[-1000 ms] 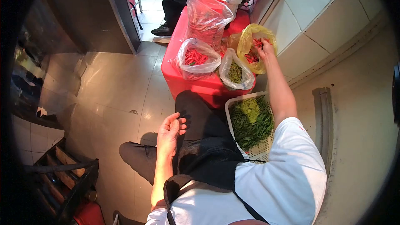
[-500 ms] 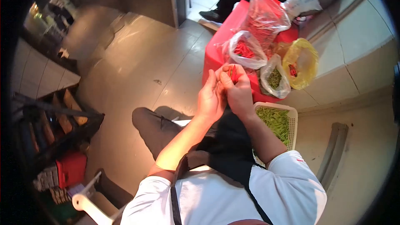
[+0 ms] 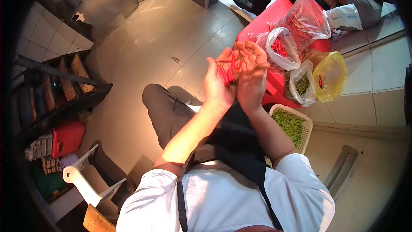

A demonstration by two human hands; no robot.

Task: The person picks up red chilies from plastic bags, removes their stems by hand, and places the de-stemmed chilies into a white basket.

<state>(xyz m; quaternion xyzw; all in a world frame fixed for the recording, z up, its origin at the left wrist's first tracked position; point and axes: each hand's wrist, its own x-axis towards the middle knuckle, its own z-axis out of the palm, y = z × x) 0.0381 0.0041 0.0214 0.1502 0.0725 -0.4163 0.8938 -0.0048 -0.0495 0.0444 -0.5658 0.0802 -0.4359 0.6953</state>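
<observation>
Several red chili peppers (image 3: 230, 74) lie in the cupped palm of my left hand (image 3: 216, 87), its fingers partly curled beneath them. Pressed alongside it is my right hand (image 3: 251, 79), palm turned up and fingers stretched out; the chilies reach up to its edge. Just beyond my right hand, on a red table (image 3: 254, 28), stand a clear bag of red chilies (image 3: 280, 47), a bag of small green pieces (image 3: 302, 84) and a yellow bag (image 3: 332, 75) with some red chilies inside.
A cream basket (image 3: 305, 134) of green chilies (image 3: 286, 123) sits by my right forearm. A large bag of red chilies (image 3: 302, 19) and a seated person (image 3: 365, 8) are at the far right. At left are a dark rack (image 3: 56, 94), a red box (image 3: 68, 138) and a white chair (image 3: 81, 180).
My hands have opened from a close pinch around a chili into a cupped pose, showing several red chilies. The view has shifted left, so the bags appear farther right.
</observation>
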